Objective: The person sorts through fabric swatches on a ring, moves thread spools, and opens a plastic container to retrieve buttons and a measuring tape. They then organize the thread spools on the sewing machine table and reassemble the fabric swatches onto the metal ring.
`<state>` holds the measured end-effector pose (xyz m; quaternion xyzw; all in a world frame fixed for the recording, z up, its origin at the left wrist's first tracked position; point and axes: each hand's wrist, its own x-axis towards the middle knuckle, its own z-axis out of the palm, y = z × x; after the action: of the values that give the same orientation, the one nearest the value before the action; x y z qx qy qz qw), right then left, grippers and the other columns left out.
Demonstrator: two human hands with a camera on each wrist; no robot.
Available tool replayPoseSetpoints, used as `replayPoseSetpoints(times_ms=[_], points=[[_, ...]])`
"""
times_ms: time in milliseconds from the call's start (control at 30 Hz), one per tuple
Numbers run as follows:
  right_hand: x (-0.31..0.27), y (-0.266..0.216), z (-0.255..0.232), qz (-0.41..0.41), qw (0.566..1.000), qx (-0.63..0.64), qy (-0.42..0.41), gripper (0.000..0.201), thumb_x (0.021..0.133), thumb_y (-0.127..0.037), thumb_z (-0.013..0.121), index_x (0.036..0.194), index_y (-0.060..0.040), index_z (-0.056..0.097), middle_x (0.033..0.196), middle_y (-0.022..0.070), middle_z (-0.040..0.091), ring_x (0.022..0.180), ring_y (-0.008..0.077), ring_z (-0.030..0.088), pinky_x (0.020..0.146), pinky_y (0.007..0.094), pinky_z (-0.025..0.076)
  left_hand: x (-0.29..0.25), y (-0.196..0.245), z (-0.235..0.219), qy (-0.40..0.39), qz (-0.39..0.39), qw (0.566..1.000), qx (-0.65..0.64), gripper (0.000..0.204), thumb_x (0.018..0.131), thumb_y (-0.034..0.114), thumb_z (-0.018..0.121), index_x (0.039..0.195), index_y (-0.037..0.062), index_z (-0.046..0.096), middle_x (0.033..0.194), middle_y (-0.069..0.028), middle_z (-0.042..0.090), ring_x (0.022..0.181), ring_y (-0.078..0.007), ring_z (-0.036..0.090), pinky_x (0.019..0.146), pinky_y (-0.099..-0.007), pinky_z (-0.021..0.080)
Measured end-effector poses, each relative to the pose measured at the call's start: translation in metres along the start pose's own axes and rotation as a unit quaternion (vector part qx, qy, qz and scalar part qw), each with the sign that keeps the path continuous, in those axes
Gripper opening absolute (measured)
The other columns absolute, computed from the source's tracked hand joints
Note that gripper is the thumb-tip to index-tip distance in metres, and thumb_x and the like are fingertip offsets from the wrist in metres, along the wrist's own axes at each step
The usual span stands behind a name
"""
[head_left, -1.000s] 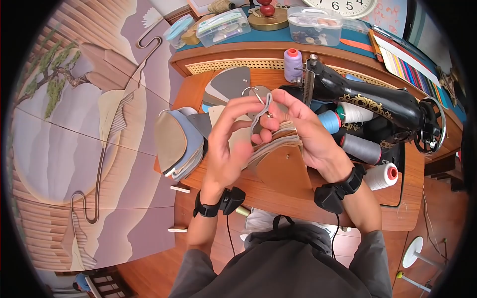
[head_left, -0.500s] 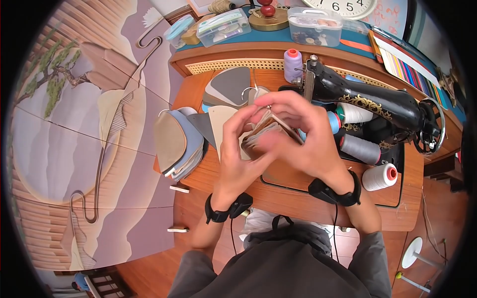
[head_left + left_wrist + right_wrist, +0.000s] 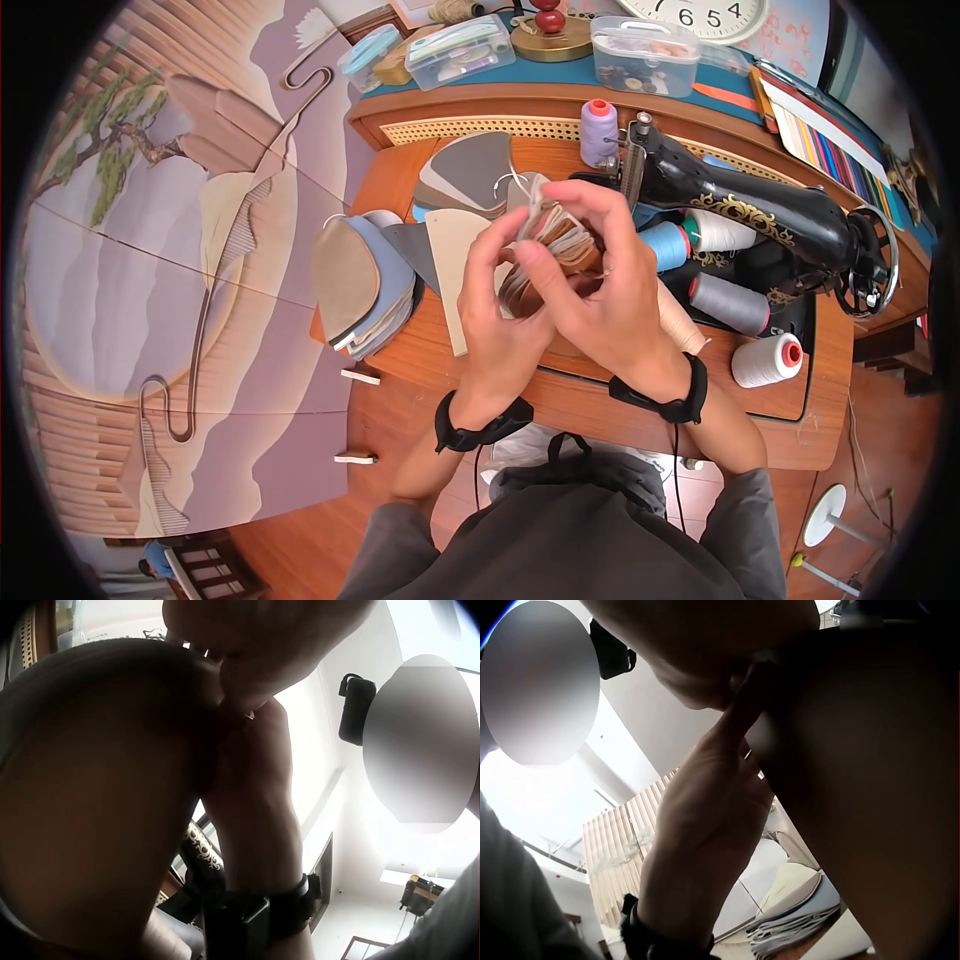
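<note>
Left hand (image 3: 500, 340) and right hand (image 3: 620, 305) both hold a bundle of layered swatches (image 3: 570, 242), fingers bent and partly closed around it from either side, thumbs on the near side. The bundle, with brown, tan and grey layers, is raised over the table (image 3: 400, 355), to the left of the black sewing machine (image 3: 740, 200). How firmly each hand grips cannot be told.

Just beyond the fingers, left of the sewing machine's head, a metal ring (image 3: 502, 181) shows beside a fan of grey swatches (image 3: 470, 165). A long beige swatch (image 3: 452, 265) lies farther left of the machine than the bundle, and farther still is a stack of swatches (image 3: 348, 272) in tan, blue and grey.

A purple spool (image 3: 599, 138) stands just beside the machine's head. On its near side are a blue spool (image 3: 664, 246), a grey spool (image 3: 728, 303) and, closer to the person, a white spool (image 3: 765, 361) with a red core. Lidded plastic boxes (image 3: 645, 62) sit on a raised blue-green surface behind the machine, near a clock (image 3: 690, 18).
</note>
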<state>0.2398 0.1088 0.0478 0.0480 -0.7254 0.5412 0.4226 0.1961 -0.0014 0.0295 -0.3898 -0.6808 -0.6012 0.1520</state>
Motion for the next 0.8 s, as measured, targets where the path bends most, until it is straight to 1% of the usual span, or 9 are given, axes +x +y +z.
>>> replayPoseSetpoints(times_ms=[133,267,333,400,433,500,600,733,800], points=[[0.000,-0.001,0.000,0.056,0.997,0.039,0.026,0.040,0.090,-0.014,0.073,0.122,-0.0016,0.052,0.104,0.0169,0.068,0.093,0.0198,0.068,0.075,0.0307,0.054,-0.004,-0.004,0.004,0.005,-0.007,1.000,0.001,0.069,0.073,0.000,0.081,0.135,0.0022,0.050,0.131,-0.0128,0.059,0.114,-0.0232,0.058,0.095,-0.0338,0.045],[0.004,-0.005,-0.006,0.095,0.991,0.088,0.036,0.026,0.094,-0.012,0.068,0.116,-0.0015,0.057,0.099,0.0091,0.068,0.086,0.0091,0.062,0.069,0.0241,0.049,0.000,-0.007,-0.008,-0.008,0.026,0.998,-0.049,0.057,0.081,0.005,0.076,0.133,0.0027,0.053,0.131,-0.0115,0.059,0.115,-0.0220,0.058,0.094,-0.0337,0.045],[0.005,-0.001,-0.008,0.126,0.986,0.107,0.029,0.021,0.095,-0.011,0.066,0.113,-0.0016,0.059,0.097,0.0060,0.068,0.083,0.0061,0.059,0.067,0.0219,0.047,0.004,-0.020,-0.036,-0.081,-0.016,0.991,-0.103,0.047,0.089,0.017,0.068,0.131,0.0002,0.053,0.133,-0.0125,0.058,0.113,-0.0215,0.058,0.094,-0.0348,0.045],[0.007,0.007,-0.008,0.070,0.989,0.111,0.072,0.016,0.096,-0.010,0.065,0.109,-0.0019,0.061,0.093,0.0015,0.066,0.078,0.0036,0.055,0.063,0.0198,0.043,0.007,-0.038,-0.062,-0.090,-0.146,0.985,-0.010,0.050,0.093,0.028,0.063,0.130,-0.0035,0.052,0.131,-0.0164,0.058,0.112,-0.0266,0.058,0.096,-0.0358,0.045],[0.007,0.007,-0.011,0.094,0.986,0.126,0.064,0.015,0.096,-0.009,0.065,0.109,-0.0027,0.061,0.092,-0.0002,0.065,0.079,0.0022,0.055,0.064,0.0200,0.044,0.006,-0.056,-0.069,-0.091,-0.147,0.985,-0.008,0.050,0.093,0.028,0.063,0.130,-0.0035,0.052,0.131,-0.0164,0.058,0.112,-0.0266,0.058,0.096,-0.0358,0.045],[0.008,0.002,-0.015,0.121,0.982,0.136,0.055,0.015,0.096,-0.010,0.065,0.109,-0.0029,0.061,0.092,-0.0004,0.065,0.079,0.0018,0.055,0.065,0.0200,0.044,0.002,-0.097,-0.078,-0.092,-0.186,0.933,0.293,0.056,0.091,0.030,0.066,0.131,-0.0057,0.050,0.123,-0.0202,0.059,0.111,-0.0343,0.057,0.096,-0.0400,0.046],[0.010,-0.002,-0.015,0.140,0.980,0.137,0.044,0.014,0.095,-0.009,0.066,0.107,-0.0033,0.061,0.090,-0.0010,0.065,0.079,0.0016,0.055,0.068,0.0197,0.045,-0.004,-0.126,-0.075,-0.093,-0.131,0.894,0.419,0.059,0.090,0.031,0.068,0.132,-0.0057,0.048,0.115,-0.0228,0.058,0.109,-0.0394,0.055,0.094,-0.0438,0.046],[0.010,0.001,-0.013,0.106,0.985,0.128,0.040,0.017,0.094,-0.009,0.067,0.109,-0.0028,0.062,0.089,-0.0016,0.066,0.077,0.0019,0.056,0.068,0.0193,0.047,0.010,-0.125,-0.064,-0.134,-0.183,0.863,0.452,0.067,0.086,0.033,0.075,0.133,-0.0062,0.047,0.119,-0.0250,0.058,0.111,-0.0388,0.054,0.093,-0.0419,0.046],[0.011,0.001,-0.014,0.102,0.986,0.127,0.043,0.018,0.093,-0.009,0.068,0.109,-0.0027,0.062,0.089,-0.0017,0.067,0.076,0.0020,0.057,0.068,0.0193,0.047,0.009,-0.147,-0.065,-0.086,-0.139,0.896,0.413,0.058,0.083,0.019,0.078,0.128,-0.0052,0.049,0.108,-0.0178,0.061,0.102,-0.0284,0.059,0.087,-0.0359,0.049]])
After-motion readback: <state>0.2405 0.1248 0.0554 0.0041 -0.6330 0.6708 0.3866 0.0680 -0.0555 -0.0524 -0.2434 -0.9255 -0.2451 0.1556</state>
